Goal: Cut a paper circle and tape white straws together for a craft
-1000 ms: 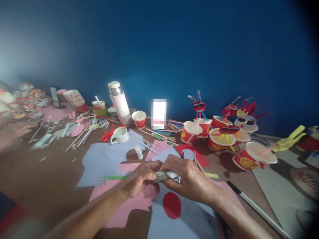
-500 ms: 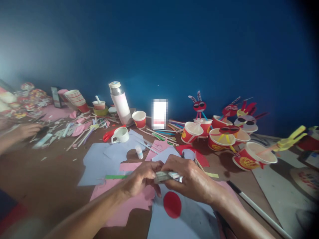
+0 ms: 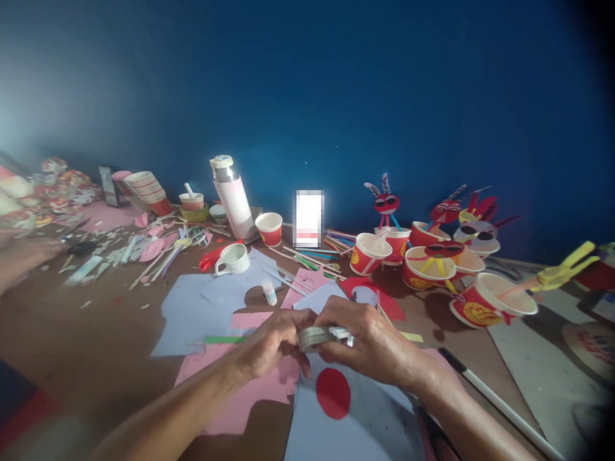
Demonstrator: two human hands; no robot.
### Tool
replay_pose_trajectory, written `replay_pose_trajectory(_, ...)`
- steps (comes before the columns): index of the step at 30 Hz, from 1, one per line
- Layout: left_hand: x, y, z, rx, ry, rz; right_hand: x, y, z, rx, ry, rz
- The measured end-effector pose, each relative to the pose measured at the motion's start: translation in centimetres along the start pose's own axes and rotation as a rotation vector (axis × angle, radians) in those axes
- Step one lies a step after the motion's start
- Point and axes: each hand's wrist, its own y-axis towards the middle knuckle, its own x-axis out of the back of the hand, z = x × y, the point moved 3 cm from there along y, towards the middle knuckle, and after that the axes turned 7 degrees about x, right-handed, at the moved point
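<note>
Both hands meet over the near middle of the table. A roll of clear tape (image 3: 313,339) is held on edge between them. My left hand (image 3: 273,342) pinches its left side with thumb and fingers. My right hand (image 3: 369,342) is closed round its right side. Small white pieces (image 3: 343,334) stick out between the right fingers; what they are I cannot make out. Below the hands a red paper oval (image 3: 333,393) lies on a pale blue sheet (image 3: 307,435). Pink paper (image 3: 225,397) with a green strip (image 3: 225,340) lies left of it.
Red paper cups (image 3: 494,301) with straw-and-paper figures (image 3: 387,203) stand at the right. Farther back are a thermos (image 3: 235,205), a white mug (image 3: 233,260), a paper cup (image 3: 269,229) and a small glue bottle (image 3: 270,292). Another person's hand (image 3: 29,253) is blurred at the left.
The tape roll has turned slightly, showing more of its rounded rim. My hands stay in nearly the same place. The other person's hand has moved left.
</note>
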Motion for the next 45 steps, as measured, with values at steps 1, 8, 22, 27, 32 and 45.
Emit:
replay_pose_trajectory(1, -0.01, -0.02, -0.01, -0.002, -0.005, 0.009, 0.04, -0.01, -0.05, -0.005, 0.003, 0.002)
replay_pose_trajectory(8, -0.09, -0.04, 0.06, 0.023, -0.046, -0.037, -0.22, -0.14, -0.06, 0.036, -0.003, 0.008)
replay_pose_trajectory(22, -0.24, 0.07, -0.06, 0.017, -0.114, 0.0, 0.16, -0.19, -0.2, -0.008, 0.035, 0.01)
replay_pose_trajectory(27, -0.5, -0.01, -0.25, 0.049, -0.051, -0.009, -0.1, -0.22, -0.2, 0.02, 0.025, 0.012)
replay_pose_trajectory(32, -0.41, 0.24, -0.13, 0.043, -0.066, -0.01, -0.23, -0.06, -0.2, -0.005, 0.012, 0.034)
replay_pose_trajectory(45, 0.02, 0.22, 0.37, 0.082, -0.067, -0.034, -0.34, -0.15, -0.01, 0.014, -0.006, 0.035)
